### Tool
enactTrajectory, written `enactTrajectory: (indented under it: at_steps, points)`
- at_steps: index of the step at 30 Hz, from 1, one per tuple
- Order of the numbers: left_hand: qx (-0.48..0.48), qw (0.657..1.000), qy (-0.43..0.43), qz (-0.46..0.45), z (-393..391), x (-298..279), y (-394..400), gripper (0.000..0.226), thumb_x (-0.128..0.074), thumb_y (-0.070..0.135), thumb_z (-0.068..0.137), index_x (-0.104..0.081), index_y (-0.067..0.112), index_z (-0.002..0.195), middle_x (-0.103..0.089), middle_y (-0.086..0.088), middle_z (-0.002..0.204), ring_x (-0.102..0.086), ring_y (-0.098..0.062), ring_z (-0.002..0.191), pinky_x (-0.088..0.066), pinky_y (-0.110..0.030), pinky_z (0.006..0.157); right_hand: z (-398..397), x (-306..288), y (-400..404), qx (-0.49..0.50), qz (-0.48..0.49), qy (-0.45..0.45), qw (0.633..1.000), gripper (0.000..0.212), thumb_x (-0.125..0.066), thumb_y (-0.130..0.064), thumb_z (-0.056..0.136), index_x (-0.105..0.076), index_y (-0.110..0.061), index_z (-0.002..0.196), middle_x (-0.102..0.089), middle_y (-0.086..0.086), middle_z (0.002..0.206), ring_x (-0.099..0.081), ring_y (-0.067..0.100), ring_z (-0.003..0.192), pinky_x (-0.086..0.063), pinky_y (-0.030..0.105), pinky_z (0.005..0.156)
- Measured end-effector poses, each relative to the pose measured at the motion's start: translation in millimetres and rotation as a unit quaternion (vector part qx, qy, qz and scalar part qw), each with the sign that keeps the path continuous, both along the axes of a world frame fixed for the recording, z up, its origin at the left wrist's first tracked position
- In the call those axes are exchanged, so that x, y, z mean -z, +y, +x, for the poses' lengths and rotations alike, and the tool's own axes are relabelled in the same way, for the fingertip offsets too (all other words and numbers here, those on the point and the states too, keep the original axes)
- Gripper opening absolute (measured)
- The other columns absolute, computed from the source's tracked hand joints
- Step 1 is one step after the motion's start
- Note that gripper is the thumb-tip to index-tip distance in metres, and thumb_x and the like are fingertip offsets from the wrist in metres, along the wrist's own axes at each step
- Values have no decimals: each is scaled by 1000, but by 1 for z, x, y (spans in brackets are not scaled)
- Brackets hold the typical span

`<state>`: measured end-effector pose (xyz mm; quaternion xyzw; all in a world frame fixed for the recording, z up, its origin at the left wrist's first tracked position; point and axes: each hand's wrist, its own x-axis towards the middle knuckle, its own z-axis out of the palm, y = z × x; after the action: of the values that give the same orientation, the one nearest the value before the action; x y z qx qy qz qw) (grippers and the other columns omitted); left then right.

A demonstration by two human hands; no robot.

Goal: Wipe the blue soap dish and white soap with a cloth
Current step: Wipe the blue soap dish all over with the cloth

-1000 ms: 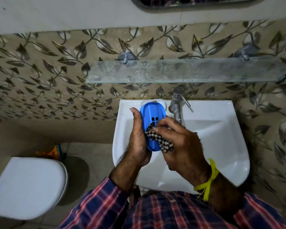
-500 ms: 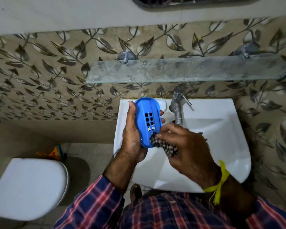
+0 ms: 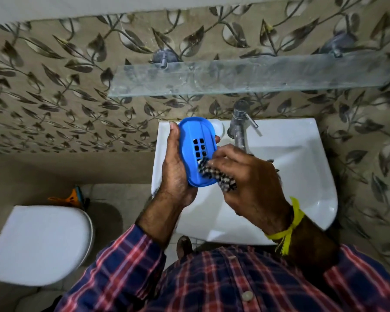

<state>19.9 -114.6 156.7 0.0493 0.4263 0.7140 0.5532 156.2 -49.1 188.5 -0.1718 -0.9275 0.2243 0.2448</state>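
Change since half a second ago: the soap dish (image 3: 195, 152) sits a little higher against the left hand (image 3: 175, 170), and the cloth (image 3: 216, 176) has moved from the dish's lower edge up onto its face, just under the drain holes. Head view has tipped slightly downward; the mirror edge at top is out of frame.

Left hand: fingers wrapped behind the blue dish, thumb along its left rim, a fingertip showing past the right rim. Dish held upright over the sink (image 3: 302, 176), tilted, open side facing right. Dish holds nothing visible; the grid of holes is uncovered.

Right hand (image 3: 245, 183): fingers curled, pinching the checked cloth and pressing it on the lower half of the dish. Yellow thread (image 3: 288, 226) tied at the wrist.

A white rounded shape (image 3: 220, 129), possibly the soap, rests on the sink ledge behind the dish, beside the tap (image 3: 239, 124). Sink basin holds nothing visible. Glass shelf (image 3: 245, 75) above; toilet lid (image 3: 41, 242) lower left.
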Motion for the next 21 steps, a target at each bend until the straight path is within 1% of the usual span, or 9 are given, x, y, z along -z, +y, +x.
enactTrajectory:
  at_steps: [2, 6, 9, 11, 14, 16, 18, 19, 21]
  points:
    - [-10, 1000, -2, 10, 3, 0, 1, 82, -37, 78, 88, -73, 8, 109, -71, -13, 100, -67, -25, 89, -57, -37, 81, -2, 0, 3, 28, -24, 11, 999, 36, -63, 5, 74, -73, -8, 106, -70, 5, 110, -71, 30, 92, -60, 42, 68]
    - [-9, 1000, -3, 9, 1, 1, -1, 83, -39, 79, 87, -72, 7, 112, -70, -14, 101, -67, -26, 90, -56, -37, 83, -1, 2, 2, -5, 4, 4, 1000, 38, -68, 5, 72, -73, -10, 107, -70, 4, 110, -71, 29, 88, -59, 40, 64]
    - [-25, 999, 30, -3, 8, 3, 1, 75, -41, 77, 87, -78, 13, 102, -74, -11, 97, -70, -23, 89, -56, -38, 82, -2, 2, 8, 36, -20, 11, 999, 42, -64, 6, 68, -74, -10, 106, -70, 3, 109, -71, 29, 91, -59, 40, 67]
    - [-30, 999, 32, -7, 11, 3, 2, 71, -43, 75, 88, -79, 14, 99, -75, -10, 95, -72, -23, 87, -59, -36, 78, -5, 1, 9, 34, -24, 21, 999, 40, -61, 4, 69, -73, -9, 106, -69, 4, 108, -70, 30, 89, -59, 40, 66]
    - [-26, 999, 37, 0, 6, 1, 1, 73, -41, 76, 89, -78, 14, 103, -75, -10, 95, -72, -23, 87, -59, -37, 78, -2, 1, 8, -13, -2, 20, 1000, 38, -64, 3, 72, -72, -9, 107, -69, 5, 109, -70, 31, 88, -59, 41, 66]
    - [-37, 998, 55, -14, 10, 0, 1, 73, -41, 75, 90, -76, 14, 106, -75, -12, 99, -72, -25, 90, -58, -39, 81, -2, 1, 11, 15, -10, 22, 1000, 39, -66, 5, 68, -73, -9, 105, -69, 3, 108, -70, 29, 88, -59, 40, 66]
    - [-38, 997, 58, -23, 16, 0, 2, 71, -42, 72, 91, -75, 12, 109, -75, -13, 103, -72, -25, 93, -61, -37, 79, -5, -2, 14, 52, -31, 41, 997, 38, -67, 4, 68, -73, -8, 103, -69, 3, 106, -69, 27, 89, -58, 38, 67]
    - [-33, 998, 54, -19, 18, 0, 2, 70, -43, 71, 91, -75, 12, 110, -75, -13, 103, -73, -25, 93, -61, -37, 78, -6, -3, 13, 48, -31, 50, 997, 36, -67, 3, 69, -73, -8, 103, -69, 4, 106, -69, 26, 89, -58, 38, 68]
    - [-26, 998, 52, -6, 16, -2, 0, 70, -44, 71, 91, -75, 11, 109, -75, -13, 101, -73, -25, 92, -61, -37, 78, -5, -2, 9, 6, -7, 52, 999, 35, -67, 3, 73, -72, -9, 106, -68, 5, 109, -69, 28, 88, -58, 39, 68]
